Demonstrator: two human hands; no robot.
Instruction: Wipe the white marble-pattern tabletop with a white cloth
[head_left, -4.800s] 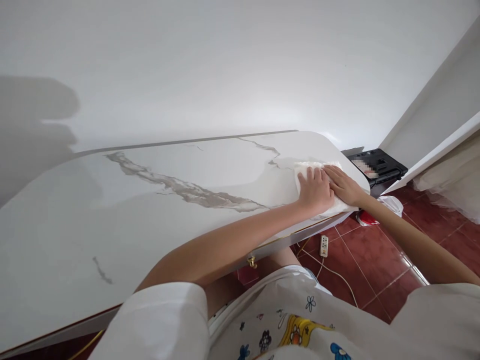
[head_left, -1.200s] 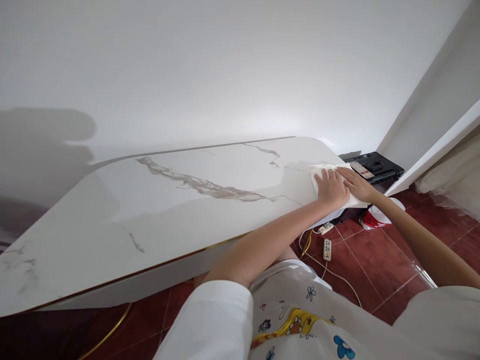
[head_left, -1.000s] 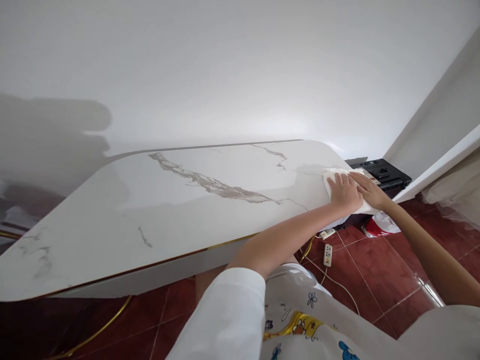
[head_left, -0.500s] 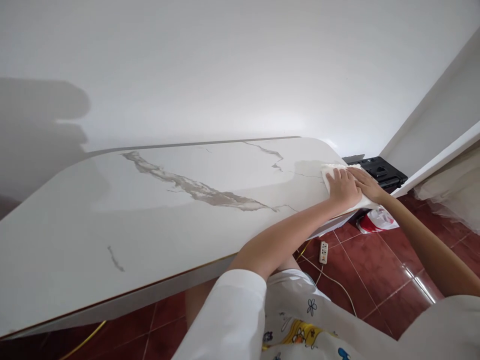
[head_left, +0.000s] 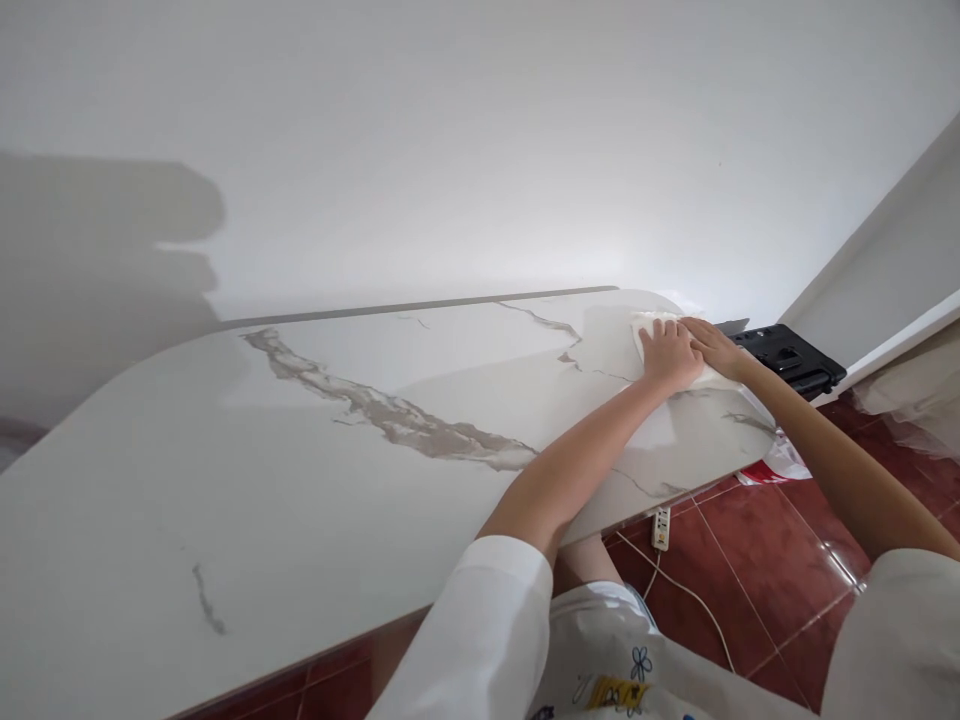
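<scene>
A white cloth [head_left: 718,379] lies on the marble-patterned white tabletop [head_left: 315,520], near its far right corner. My left hand [head_left: 671,357] presses down on the cloth with its fingers spread. Beside it, my right hand [head_left: 714,350] rests flat on the cloth's right side, its fingers stretched toward the left hand and touching it. Both palms hide much of the cloth. Each forearm reaches forward across the right part of the table.
A white wall [head_left: 420,150] stands behind the table. Past the right end sits a black plastic case [head_left: 795,360]. On the red tiled floor [head_left: 742,550] are a power strip [head_left: 661,529] with a white cable and a red-and-white bag [head_left: 787,458].
Both hands and the cloth have slid from the table's right front edge toward the far right corner. The front right corner of the tabletop is now uncovered, and the view has shifted slightly.
</scene>
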